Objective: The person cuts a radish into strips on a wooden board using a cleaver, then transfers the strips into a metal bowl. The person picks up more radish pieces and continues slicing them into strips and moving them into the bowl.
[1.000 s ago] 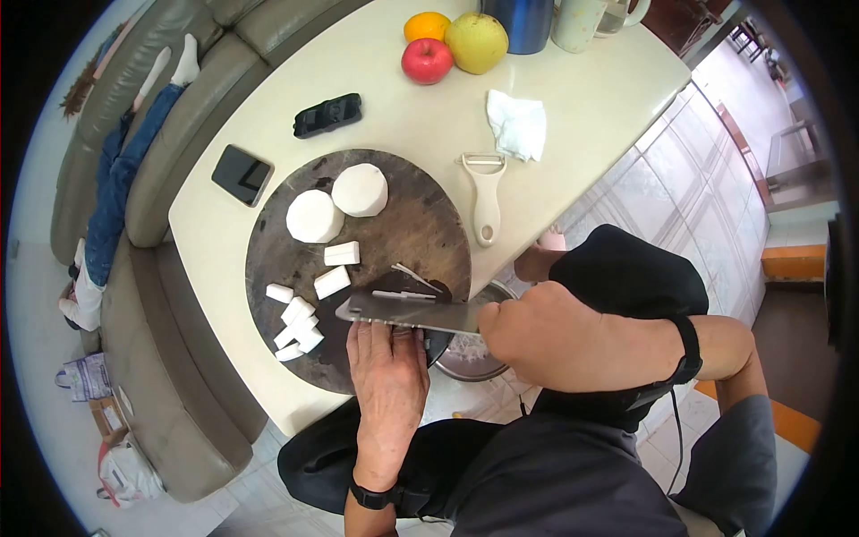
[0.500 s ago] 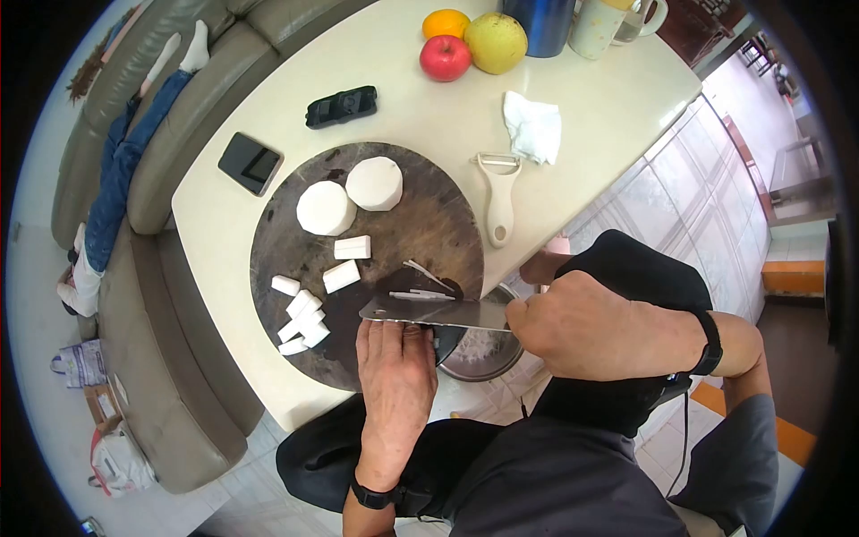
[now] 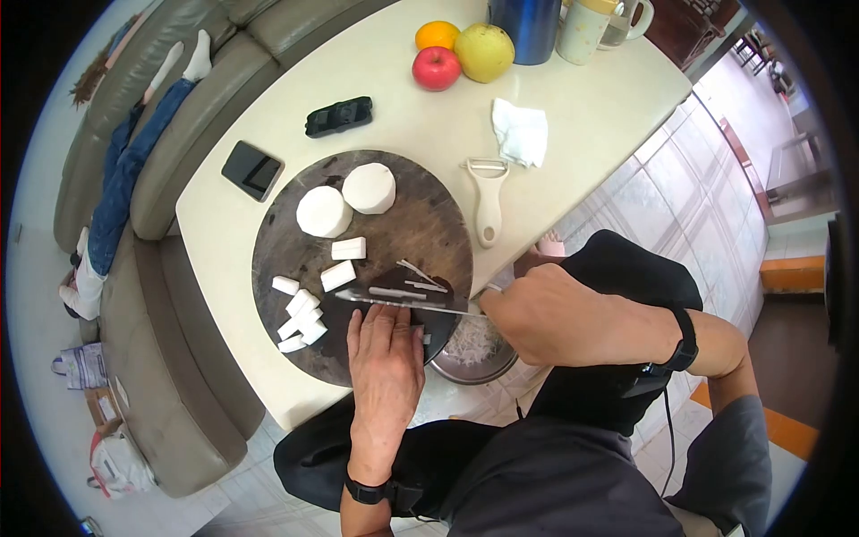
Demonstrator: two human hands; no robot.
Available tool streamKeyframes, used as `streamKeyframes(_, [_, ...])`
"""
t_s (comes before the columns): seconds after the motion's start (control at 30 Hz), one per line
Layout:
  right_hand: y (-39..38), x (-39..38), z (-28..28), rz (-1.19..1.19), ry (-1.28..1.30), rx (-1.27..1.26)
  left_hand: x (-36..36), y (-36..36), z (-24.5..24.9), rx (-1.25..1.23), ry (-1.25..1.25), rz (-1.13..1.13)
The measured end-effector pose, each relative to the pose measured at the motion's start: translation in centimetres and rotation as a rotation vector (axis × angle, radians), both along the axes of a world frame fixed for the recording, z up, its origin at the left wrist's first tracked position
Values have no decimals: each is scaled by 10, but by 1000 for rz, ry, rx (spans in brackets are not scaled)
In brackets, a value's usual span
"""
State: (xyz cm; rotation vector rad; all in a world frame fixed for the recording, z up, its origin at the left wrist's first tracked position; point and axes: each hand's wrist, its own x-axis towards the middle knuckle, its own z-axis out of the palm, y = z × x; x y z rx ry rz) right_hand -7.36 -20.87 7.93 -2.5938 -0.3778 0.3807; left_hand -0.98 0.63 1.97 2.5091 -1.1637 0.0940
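Note:
My right hand (image 3: 540, 313) is closed round the handle of a kitchen knife (image 3: 407, 304), its blade reaching left across the round wooden chopping board (image 3: 420, 206). Just on the near side of the blade, my left hand (image 3: 386, 362) presses down with its fingers together. The end of a white radish piece (image 3: 426, 339) peeks out beside those fingers; the rest is hidden. Thin white slivers (image 3: 420, 275) lie beyond the blade. Several cut radish blocks (image 3: 304, 304) rest on the board's left part, and two thick peeled rounds (image 3: 369, 188) sit at its far side.
A metal bowl (image 3: 483, 349) with white shreds stands below the table edge, beside the board. On the table (image 3: 358, 54) are a peeler (image 3: 489, 201), white tissue (image 3: 520, 134), phone (image 3: 251, 170), black object (image 3: 338, 116), fruit (image 3: 483, 52), blue flask (image 3: 528, 31) and mugs (image 3: 586, 31). Someone lies on the sofa (image 3: 170, 358).
The knife has shifted left and turned, so its blade now shows nearly edge-on. Slivers beyond it lie slightly differently. My left hand stays pressed down; the whole view has shifted slightly.

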Motion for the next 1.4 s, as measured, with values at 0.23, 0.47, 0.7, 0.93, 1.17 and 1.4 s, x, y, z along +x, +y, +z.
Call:
streamKeyframes(0.23, [-4,-2,1,45,-41,-2,2,3,-4,-6,8,-27])
streamKeyframes(0.47, [0,3,-1,123,-45,-58,4,2,-4,20,34,-32])
streamKeyframes(0.7, [13,8,-10,8,-58,-8,9,13,12,-65,83,25])
streamKeyframes(0.93, [5,-7,-9,-96,51,45,15,27,18,-87,144,120])
streamKeyframes(1.17, [2,-10,-9,-186,11,90,20,27,18,-50,144,160])
streamKeyframes(1.4, [1,-13,-10,-184,31,112,25,23,8,80,42,183])
